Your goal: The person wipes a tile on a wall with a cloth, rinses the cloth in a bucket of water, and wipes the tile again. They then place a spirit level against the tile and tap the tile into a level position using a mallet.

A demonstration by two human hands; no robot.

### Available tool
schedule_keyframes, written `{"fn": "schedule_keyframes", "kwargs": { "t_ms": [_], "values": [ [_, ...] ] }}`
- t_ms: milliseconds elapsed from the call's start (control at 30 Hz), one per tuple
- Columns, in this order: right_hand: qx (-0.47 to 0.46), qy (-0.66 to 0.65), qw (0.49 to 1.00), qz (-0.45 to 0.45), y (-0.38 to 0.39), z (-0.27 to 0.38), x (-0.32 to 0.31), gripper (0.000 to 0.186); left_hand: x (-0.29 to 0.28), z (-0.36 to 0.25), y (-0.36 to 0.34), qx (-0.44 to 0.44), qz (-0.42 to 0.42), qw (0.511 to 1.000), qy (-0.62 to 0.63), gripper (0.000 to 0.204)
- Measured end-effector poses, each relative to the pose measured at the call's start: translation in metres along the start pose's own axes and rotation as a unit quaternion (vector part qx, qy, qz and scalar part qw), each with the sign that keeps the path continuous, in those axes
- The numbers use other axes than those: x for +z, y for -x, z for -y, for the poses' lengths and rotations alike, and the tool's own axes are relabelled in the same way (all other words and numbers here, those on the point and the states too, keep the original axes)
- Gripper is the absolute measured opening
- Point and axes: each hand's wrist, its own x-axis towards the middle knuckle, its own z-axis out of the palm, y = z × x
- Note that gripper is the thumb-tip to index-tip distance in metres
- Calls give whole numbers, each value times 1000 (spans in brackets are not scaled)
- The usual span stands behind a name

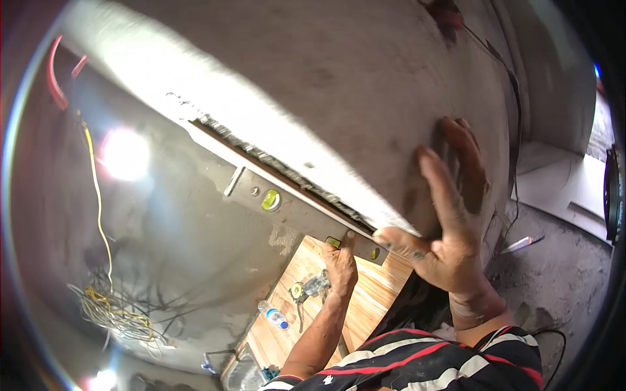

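Note:
My left hand (340,268) grips the lower part of a grey spirit level (297,210), its thumb and index finger against the tool near one vial. The level has several yellow-green vials and lies slantwise along a dark, rough-edged strip (261,156) beside a brightly lit white band (215,98). My right hand (453,228) is open, its fingers spread against a grey plastered surface (352,58). Its thumb reaches to the lower end of the lit band, close to the level's end. Some fingertips of my left hand are hidden.
Below lies a wooden board (362,300) with a clear bottle (274,315) and a small tool with a yellow round part (297,290). Tangled wires (120,313) and a yellow cable (96,189) are at left, near a bright lamp (124,154). A trowel-like tool (521,244) lies right.

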Motion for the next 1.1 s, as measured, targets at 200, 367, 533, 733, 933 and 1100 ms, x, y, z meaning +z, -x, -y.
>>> {"fn": "schedule_keyframes", "kwargs": {
  "t_ms": [200, 367, 533, 733, 933, 1100],
  "values": [
    [40, 2, 998, -38, 12, 19, 23, 91, -29, -32, 20, -47, -13, 996, 80, 28],
    [96, 23, 993, -65, 23, 16, 23, 91, -110, -90, 57, -143, 70, 987, -7, 38],
    [36, 37, 994, -91, 24, 24, 40, 77, -239, -140, 119, -142, 53, 982, -116, 51],
    [-18, 180, 962, -206, 34, 73, 33, 67, -345, -134, 200, -221, -13, 916, -333, 55],
    [89, -161, 980, 73, 126, 175, 134, 23, -435, -88, 286, -201, -36, 862, -465, 37],
    [181, 34, 899, 397, 253, 140, 216, 43, -437, -103, 310, -235, -27, 823, -516, 62]
  ]
}}
